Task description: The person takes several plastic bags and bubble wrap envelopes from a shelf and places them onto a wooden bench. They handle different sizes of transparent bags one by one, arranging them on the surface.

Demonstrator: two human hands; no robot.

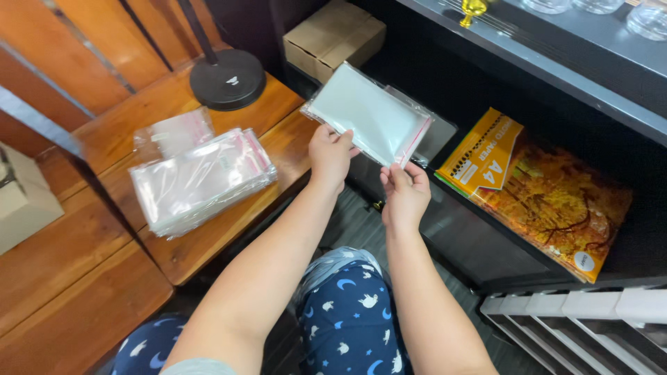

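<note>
Held up in the middle of the scene, above the lap: a clear plastic bag [368, 114] with a white sheet inside and a thin red strip along its right edge. Long axis running from far left down to near right, tilted, with the red-strip end pointing toward the near right. Flat face turned up toward the camera.

Left hand [330, 154] closed on the bag's near left edge, thumb on top, fingers curled beneath. Right hand [405, 191] pinching the near right corner by the red strip, fingertips together, remaining fingers loosely folded. Both hands gripping the same bag, close beside each other but not touching.

To the left, on the wooden table [229, 229]: a stack of clear bags [198, 180] with red strips, lying flat, and one looser bag [174, 132] just beyond it. Farther back on the table, a round black lamp base [228, 80]. Far centre, a brown cardboard box [333, 35]. To the right, inside a dark shelf [486, 257], a yellow and orange pack of paper [542, 187] lying flat. Near the bottom, legs in dark blue trousers [347, 319] with moon and star print.
</note>
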